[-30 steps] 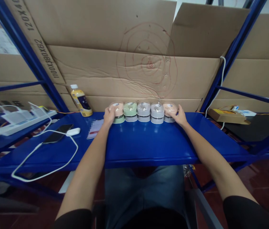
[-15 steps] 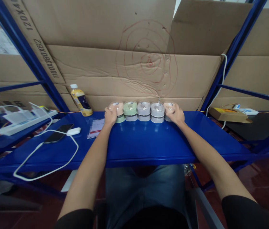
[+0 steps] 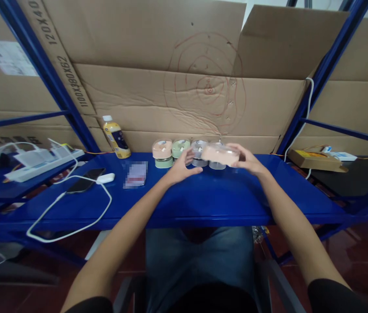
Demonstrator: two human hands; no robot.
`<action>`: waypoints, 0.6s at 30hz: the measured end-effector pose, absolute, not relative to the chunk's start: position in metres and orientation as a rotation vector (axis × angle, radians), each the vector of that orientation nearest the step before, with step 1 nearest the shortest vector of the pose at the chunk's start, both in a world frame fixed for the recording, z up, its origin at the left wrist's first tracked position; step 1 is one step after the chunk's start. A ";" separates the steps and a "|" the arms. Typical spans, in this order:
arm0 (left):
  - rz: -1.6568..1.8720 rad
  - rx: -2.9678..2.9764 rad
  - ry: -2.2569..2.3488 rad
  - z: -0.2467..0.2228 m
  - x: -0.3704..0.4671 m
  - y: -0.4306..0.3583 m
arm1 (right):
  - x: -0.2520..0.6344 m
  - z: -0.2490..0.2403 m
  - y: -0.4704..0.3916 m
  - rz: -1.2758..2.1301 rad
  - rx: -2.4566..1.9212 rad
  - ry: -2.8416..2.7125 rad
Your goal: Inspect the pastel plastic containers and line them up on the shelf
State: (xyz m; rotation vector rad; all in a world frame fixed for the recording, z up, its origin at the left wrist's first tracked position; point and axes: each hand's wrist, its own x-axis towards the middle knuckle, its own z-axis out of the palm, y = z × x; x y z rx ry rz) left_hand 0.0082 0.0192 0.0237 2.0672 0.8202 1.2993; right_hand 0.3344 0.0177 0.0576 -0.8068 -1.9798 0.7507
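Note:
My right hand (image 3: 245,160) holds a pink round-ended container with a clear lid (image 3: 220,153), tilted and raised in front of the row. To its left my left hand (image 3: 184,168) is open, fingers spread towards the container and apart from it. Behind the hands stands a row of stacked containers: a pink one (image 3: 162,150) on a green one (image 3: 164,162) at the left end, then a green one (image 3: 180,147) and a grey one (image 3: 199,148). Another grey container (image 3: 217,165) is mostly hidden behind the held one.
At the left stand a yellow bottle (image 3: 117,138) and a blurred-out card or screen (image 3: 136,174). A phone (image 3: 84,180) with a white cable (image 3: 108,204) lies further left, near a power strip (image 3: 45,165). Cardboard (image 3: 131,117) backs the blue shelf (image 3: 203,204).
My right hand has lifted the pink container off the right end of the row and brought it left. My left hand has let go of the left-end stack and moved right.

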 end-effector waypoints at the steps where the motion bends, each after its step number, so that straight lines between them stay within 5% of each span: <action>1: 1.190 2.003 0.753 0.017 0.009 0.017 | 0.325 0.055 0.012 0.857 -0.775 -2.065; 6: 0.978 1.897 0.702 -0.006 0.001 0.009 | 0.296 0.032 0.007 1.034 -0.717 -2.317; 18: 1.011 2.211 0.808 -0.008 0.012 0.001 | 0.251 0.023 -0.005 0.263 -1.005 -2.484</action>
